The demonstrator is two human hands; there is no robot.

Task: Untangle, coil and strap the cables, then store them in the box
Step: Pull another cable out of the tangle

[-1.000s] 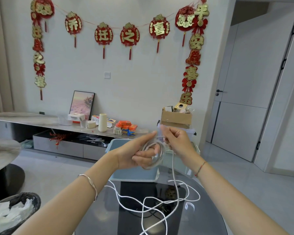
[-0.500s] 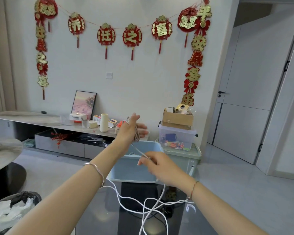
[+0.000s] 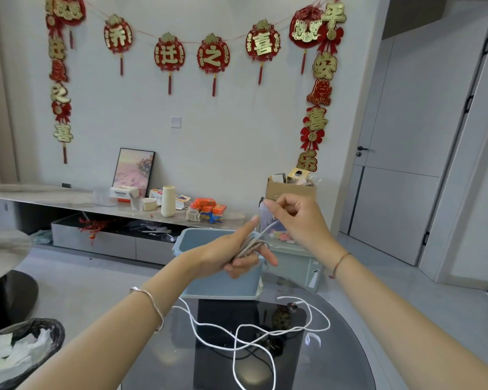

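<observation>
Holding, L grip (image 3: 231, 257): fingers curled round a small coil (image 3: 250, 245) of white cable (image 3: 251, 334), thumb sticking up, one finger straight out to the R under the coil; clamped on the coil.
R grip (image 3: 299, 220): up & to the R of the L one, fingertips pinched on a single strand running taut from the coil; clamped on the cable.
Cable slack: lies in loose crossed loops on the bench (image 3: 344, 347), one end (image 3: 283, 298) near the box (image 3: 220, 282); I can't trace where the slack joins the coil, as my L forearm hides it.
Box: pale blue, open top, at the far edge of the bench, just below both grips.
Bench top: dark glass, rounded edge.
Wrists: silver bangle (image 3: 150, 305) on L, thin red string (image 3: 339, 263) on R.
Behind box: carton (image 3: 288, 190) on stacked plastic tubs (image 3: 302, 266), on the floor by the wall.
Lower L of my feed: dark bin (image 3: 48, 330) w/ white stuff inside.
Wall: red & gold hangings (image 3: 169, 53); framed picture (image 3: 134, 170) leaning on a low shelf w/ assorted small items.
</observation>
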